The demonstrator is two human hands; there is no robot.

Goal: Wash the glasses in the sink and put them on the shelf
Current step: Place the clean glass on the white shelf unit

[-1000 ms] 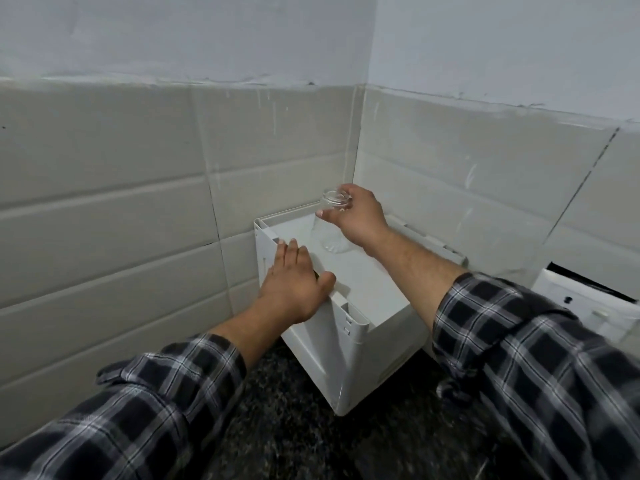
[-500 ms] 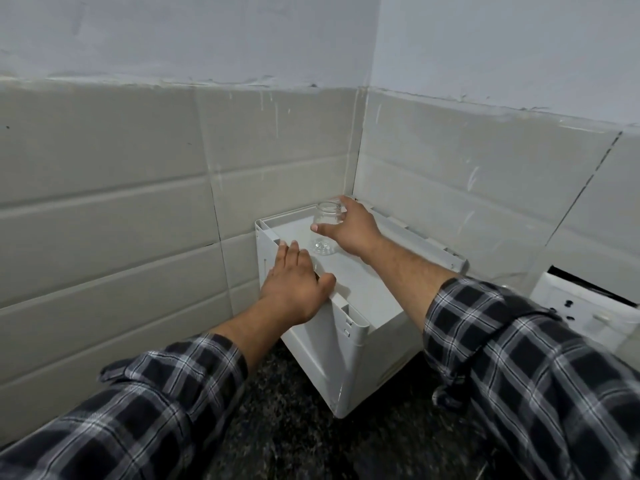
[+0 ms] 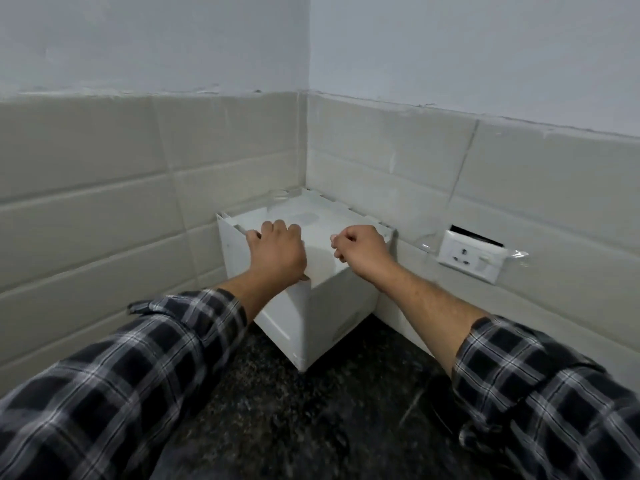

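White shelf [image 3: 311, 317] stands in the far corner of the dark speckled desk [image 3: 346, 410], against both tiled walls, with a white socket [image 3: 471, 256] on the right-hand wall near it. Left grip [image 3: 277, 251]: fingers bent down over the shelf's front-left rim, holding it; right grip [image 3: 360, 249]: fingers curled into a loose fist over the front-right rim, nothing in it. Glass [image 3: 306, 218] shows only as a faint rounded outline on the shelf top, between the two grips and the back corner, touching neither; too blurred to be certain.
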